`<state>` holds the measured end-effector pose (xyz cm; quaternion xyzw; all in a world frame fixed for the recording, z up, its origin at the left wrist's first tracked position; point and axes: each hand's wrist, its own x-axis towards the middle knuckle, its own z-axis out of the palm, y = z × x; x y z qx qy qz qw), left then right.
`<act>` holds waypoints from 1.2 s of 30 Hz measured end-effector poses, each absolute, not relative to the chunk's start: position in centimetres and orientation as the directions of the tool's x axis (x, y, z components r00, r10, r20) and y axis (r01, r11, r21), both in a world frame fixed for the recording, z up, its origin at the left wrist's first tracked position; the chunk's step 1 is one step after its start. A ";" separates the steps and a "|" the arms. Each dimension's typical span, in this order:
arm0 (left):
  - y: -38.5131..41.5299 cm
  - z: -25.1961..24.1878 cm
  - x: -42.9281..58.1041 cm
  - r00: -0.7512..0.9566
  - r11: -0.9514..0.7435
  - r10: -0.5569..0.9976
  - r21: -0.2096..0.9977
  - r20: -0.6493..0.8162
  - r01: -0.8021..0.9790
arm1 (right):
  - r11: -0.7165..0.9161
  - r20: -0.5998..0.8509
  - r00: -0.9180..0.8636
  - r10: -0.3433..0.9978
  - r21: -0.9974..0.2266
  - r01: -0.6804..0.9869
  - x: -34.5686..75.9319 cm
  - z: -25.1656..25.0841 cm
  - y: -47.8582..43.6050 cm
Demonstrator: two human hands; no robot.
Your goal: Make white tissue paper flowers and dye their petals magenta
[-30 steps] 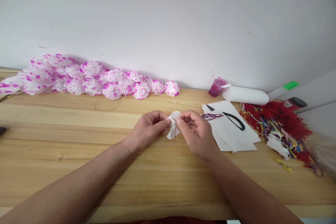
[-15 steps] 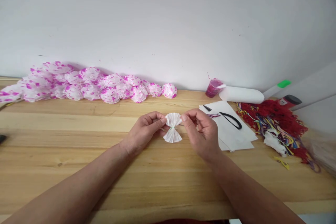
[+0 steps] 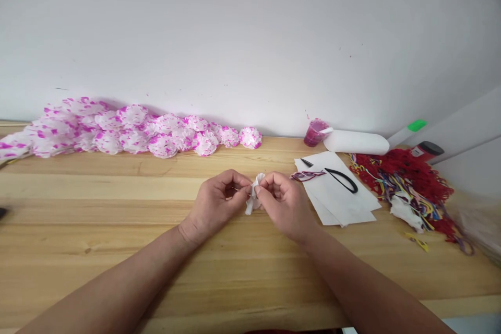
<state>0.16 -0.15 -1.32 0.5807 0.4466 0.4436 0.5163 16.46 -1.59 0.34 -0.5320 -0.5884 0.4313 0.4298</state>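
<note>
A small white pleated paper piece (image 3: 252, 195) sits pinched between both hands above the wooden table (image 3: 117, 250). My left hand (image 3: 217, 201) grips its left side with thumb and fingers closed. On the right side my right hand (image 3: 284, 201) is closed on it too, and most of the paper is hidden between the fingers. A striped twist tie (image 3: 307, 175) sticks out to the right of my right hand, over the white sheets; whether it is fastened to the paper piece I cannot tell.
A row of pink-and-white paper flowers (image 3: 129, 130) lies along the wall. To the right are white paper sheets (image 3: 340, 198), black scissors (image 3: 344, 179), a pink cup (image 3: 315, 132), a white roll (image 3: 356, 142) and a heap of red and coloured ties (image 3: 410, 188).
The fanned-out white paper bow has been squeezed together between the hands. Both hands have come closer and now cover most of it.
</note>
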 end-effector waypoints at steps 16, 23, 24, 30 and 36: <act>0.2 -1.4 -0.1 0.154 -0.068 0.987 0.990 0.049 0.124 | 0.088 0.074 -0.056 0.996 -0.944 0.317 16.3 0.3 -1.9; -0.3 -1.3 0.1 0.184 -0.255 0.959 0.944 0.218 0.211 | 0.085 0.071 -0.064 0.995 -0.961 0.264 16.3 0.4 -1.7; -0.3 -1.3 0.1 0.178 -0.220 0.966 0.959 0.189 0.179 | 0.073 0.060 -0.062 0.996 -0.967 0.244 16.3 0.3 -1.7; 0.1 -0.6 0.0 0.231 0.029 0.972 1.000 -0.029 0.002 | 0.123 0.106 -0.082 0.991 -0.964 0.237 16.3 0.1 -1.8; -0.1 -0.6 0.1 0.183 -0.025 0.983 0.996 0.009 0.087 | 0.186 0.168 -0.081 0.982 -0.915 0.359 16.0 0.6 -2.1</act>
